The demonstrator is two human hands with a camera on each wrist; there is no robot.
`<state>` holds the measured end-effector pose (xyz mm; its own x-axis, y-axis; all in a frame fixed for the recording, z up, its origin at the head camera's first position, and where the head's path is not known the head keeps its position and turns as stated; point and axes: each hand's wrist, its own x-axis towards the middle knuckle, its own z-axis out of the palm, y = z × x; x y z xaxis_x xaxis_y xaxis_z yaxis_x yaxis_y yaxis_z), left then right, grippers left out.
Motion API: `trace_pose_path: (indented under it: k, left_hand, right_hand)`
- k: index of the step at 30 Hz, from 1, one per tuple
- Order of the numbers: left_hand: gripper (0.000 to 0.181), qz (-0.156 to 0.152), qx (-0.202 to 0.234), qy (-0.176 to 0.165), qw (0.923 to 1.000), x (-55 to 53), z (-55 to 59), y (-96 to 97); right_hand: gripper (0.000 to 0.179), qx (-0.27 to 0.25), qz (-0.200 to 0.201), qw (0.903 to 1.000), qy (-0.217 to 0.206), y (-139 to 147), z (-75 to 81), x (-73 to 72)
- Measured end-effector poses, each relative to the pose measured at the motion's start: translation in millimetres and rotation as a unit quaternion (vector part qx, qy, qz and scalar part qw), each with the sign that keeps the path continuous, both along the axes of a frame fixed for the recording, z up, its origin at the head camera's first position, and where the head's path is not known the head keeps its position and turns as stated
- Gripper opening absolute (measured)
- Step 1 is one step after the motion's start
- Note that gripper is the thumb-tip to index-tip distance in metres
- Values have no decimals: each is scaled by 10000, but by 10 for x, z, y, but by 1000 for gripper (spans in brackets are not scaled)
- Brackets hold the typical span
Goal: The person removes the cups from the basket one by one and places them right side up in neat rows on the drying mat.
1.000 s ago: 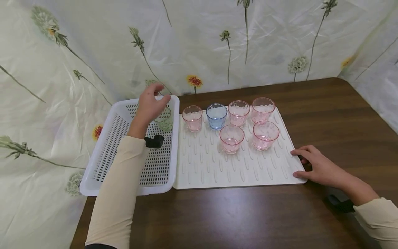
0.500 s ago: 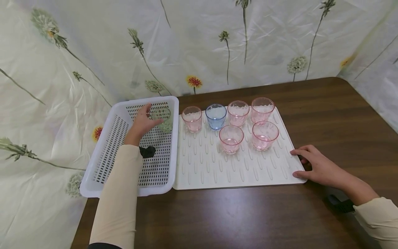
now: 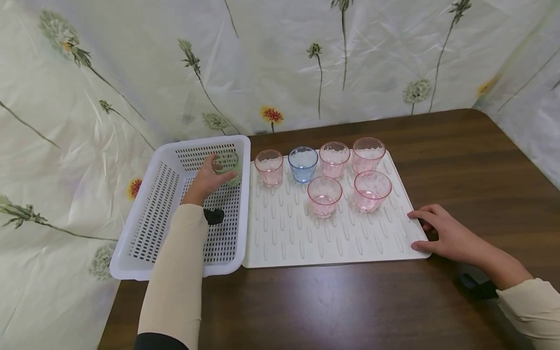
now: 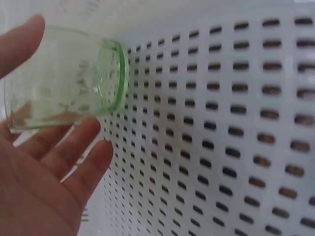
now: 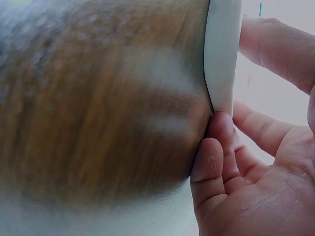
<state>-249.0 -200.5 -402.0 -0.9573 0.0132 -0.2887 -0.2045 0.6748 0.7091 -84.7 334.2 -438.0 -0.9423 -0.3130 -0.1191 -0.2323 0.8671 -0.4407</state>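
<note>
My left hand is inside the white plastic basket, round a green tumbler. In the left wrist view, the thumb lies on one side of the green glass and the fingers are along the other, its base toward the perforated basket. Over on the right, my right hand holds the right edge of a white draining tray. The right wrist view has thumb and fingertips against the tray's pale edge. On the tray stand a blue tumbler and several pink tumblers.
The basket and tray sit side by side on a dark wooden table. A floral sheet hangs behind the table and along its left side. The glasses are mostly toward the tray's back, one pink glass nearest the basket.
My left hand has come down into the basket and moved in to the green tumbler, its fingers and thumb now round it. The right hand and the glasses on the tray stay put.
</note>
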Motion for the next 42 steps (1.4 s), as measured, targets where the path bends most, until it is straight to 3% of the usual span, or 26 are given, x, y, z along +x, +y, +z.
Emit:
trace_pose_path:
  k: [17, 23, 30, 34, 37, 42]
  left_hand:
    - [92, 67, -69, -76, 9999, 24, -11, -25]
    - [92, -18, -272, -115, 9996, 14, 54, -69]
    - [93, -247, -440, 326, 9982, 60, 351, -200]
    - [92, -258, -161, 755, 9967, 174, 575, -169]
    - [89, -256, 154, 1137, 9931, 298, 751, -38]
    - [86, -334, 318, 1948, 9798, 592, 1031, 376]
  right_hand:
    - [73, -46, 6, 10000, -51, -16, -7, 4]
    - [73, -30, 9, 10000, -87, -24, -19, -6]
    - [71, -29, 87, 9999, 72, -21, -13, -8]
    - [70, -31, 104, 9998, 164, -14, -8, -9]
    - [70, -23, 107, 9998, 149, -7, -7, -11]
    - [71, 7, 88, 9999, 84, 9, -9, -5]
